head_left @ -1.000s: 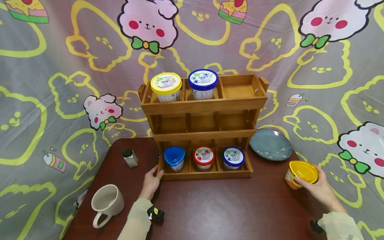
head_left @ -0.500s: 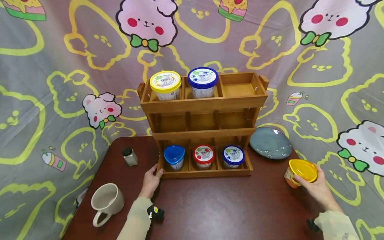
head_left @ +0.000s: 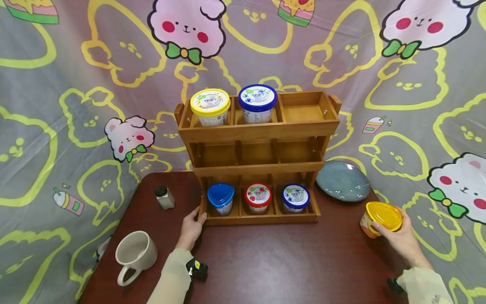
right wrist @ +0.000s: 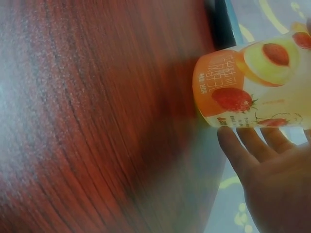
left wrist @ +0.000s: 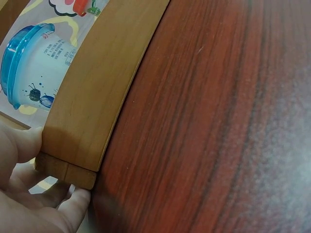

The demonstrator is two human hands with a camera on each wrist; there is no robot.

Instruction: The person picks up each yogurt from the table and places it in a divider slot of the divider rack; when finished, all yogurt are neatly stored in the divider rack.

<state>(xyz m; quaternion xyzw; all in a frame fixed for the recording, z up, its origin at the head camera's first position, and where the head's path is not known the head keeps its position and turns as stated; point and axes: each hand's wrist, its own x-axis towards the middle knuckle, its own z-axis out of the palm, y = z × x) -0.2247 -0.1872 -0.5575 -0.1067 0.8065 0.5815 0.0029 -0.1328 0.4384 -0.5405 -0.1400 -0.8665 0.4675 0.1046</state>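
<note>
A three-tier wooden shelf rack [head_left: 258,169] stands on the table. My left hand [head_left: 191,230] grips its lower left front corner; in the left wrist view the thumb lies on the front board [left wrist: 95,97], fingers around the end. At the right, my right hand [head_left: 404,240] holds a yogurt cup [right wrist: 257,87] with a yellow lid, printed with peach and strawberry. The bottom tier holds a blue-lidded cup [head_left: 221,198], a red-lidded cup [head_left: 258,197] and a dark-blue-lidded cup [head_left: 295,197]. Up top sit a yellow-lidded tub [head_left: 210,106] and a blue-lidded tub [head_left: 257,102].
A beige mug [head_left: 136,256] and a small black-capped shaker [head_left: 165,197] stand left of the rack. Behind its right side lies a blue-grey plate [head_left: 343,181]. A patterned curtain [head_left: 243,67] surrounds the dark red table [head_left: 288,261] at the back and sides.
</note>
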